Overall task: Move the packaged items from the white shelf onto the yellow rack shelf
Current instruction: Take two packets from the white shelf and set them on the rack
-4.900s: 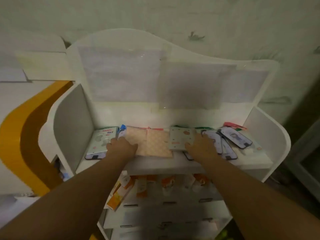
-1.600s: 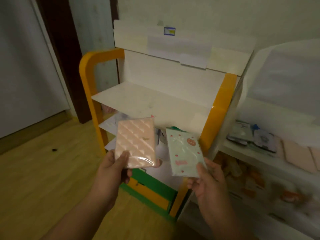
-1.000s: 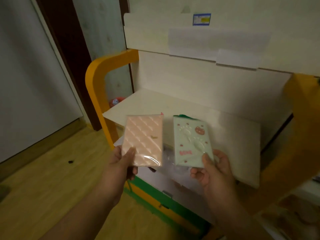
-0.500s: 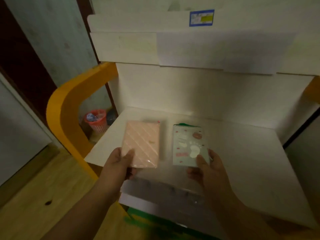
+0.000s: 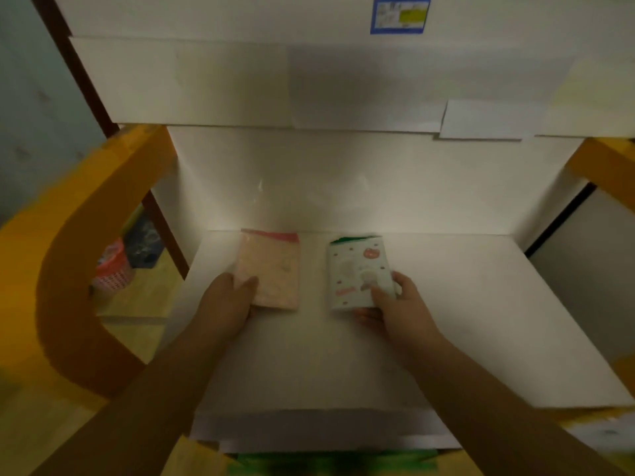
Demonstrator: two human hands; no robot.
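Note:
I am looking down on the yellow rack's top shelf board [image 5: 481,321], a white surface between yellow side frames [image 5: 68,269]. My left hand [image 5: 225,305] grips the near left corner of a pink quilted packet [image 5: 273,269], which lies low over the shelf near its back. My right hand [image 5: 400,309] holds the near edge of a pale green packet [image 5: 354,269] with a red fruit print, about a hand's width to the right of the pink one. Whether the packets rest on the board I cannot tell. The white shelf is out of view.
A white back panel [image 5: 343,183] rises behind the shelf, with taped paper sheets [image 5: 240,80] and a blue-edged label [image 5: 400,13] above. A red basket [image 5: 111,269] stands on the wooden floor at left, seen through the yellow frame. Lower rack shelves [image 5: 326,438] show below.
I turned from the white shelf to the yellow rack with one packet in each hand. Over the last second both packets went forward and down, from upright in front of me to flat over the shelf.

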